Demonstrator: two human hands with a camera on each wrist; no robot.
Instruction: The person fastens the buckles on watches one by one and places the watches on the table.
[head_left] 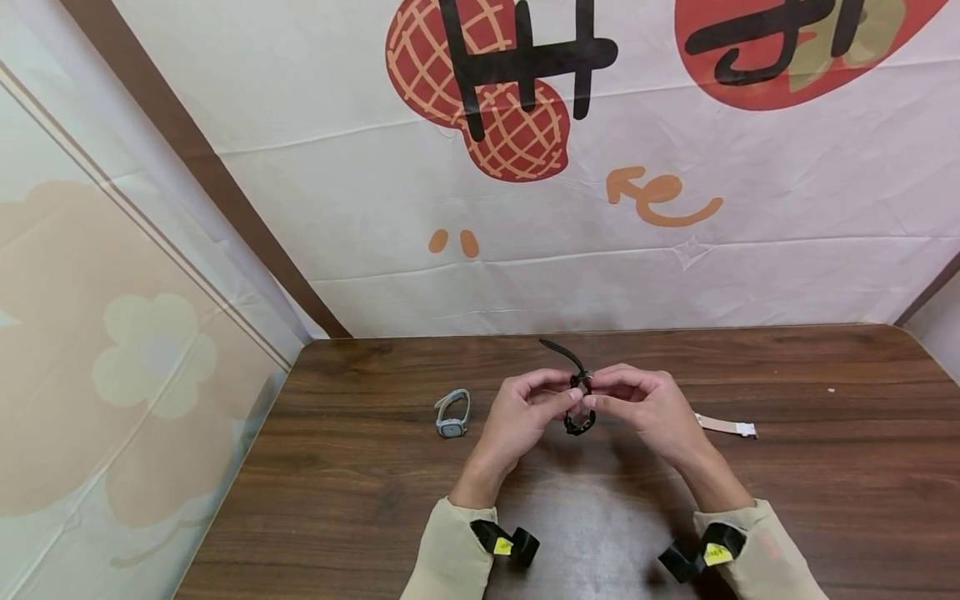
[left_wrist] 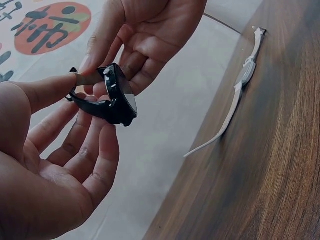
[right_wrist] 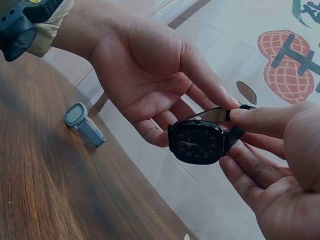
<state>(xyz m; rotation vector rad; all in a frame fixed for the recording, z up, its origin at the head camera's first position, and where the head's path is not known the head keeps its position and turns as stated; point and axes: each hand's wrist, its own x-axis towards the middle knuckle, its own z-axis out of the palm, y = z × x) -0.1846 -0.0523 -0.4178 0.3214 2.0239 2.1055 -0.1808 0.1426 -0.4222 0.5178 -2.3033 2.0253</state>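
Both hands hold a black wristwatch (head_left: 579,424) above the middle of the table. Its strap is bent into a loop, with one strap end sticking out beyond the fingers toward the back. My left hand (head_left: 517,414) pinches the strap from the left, thumb on top. From the other side, my right hand (head_left: 658,408) pinches the strap near the buckle with thumb and fingertips. The black squarish dial (right_wrist: 197,143) with pale numerals hangs below the fingers in the right wrist view. Fingers partly cover the buckle, so how it is fastened cannot be made out.
A light blue watch (head_left: 452,427) stands on the wooden table (head_left: 360,500) left of the hands. To the right lies a white watch (left_wrist: 245,74), stretched flat and partly hidden by the right hand in the head view. A printed cloth (head_left: 337,208) hangs behind the table.
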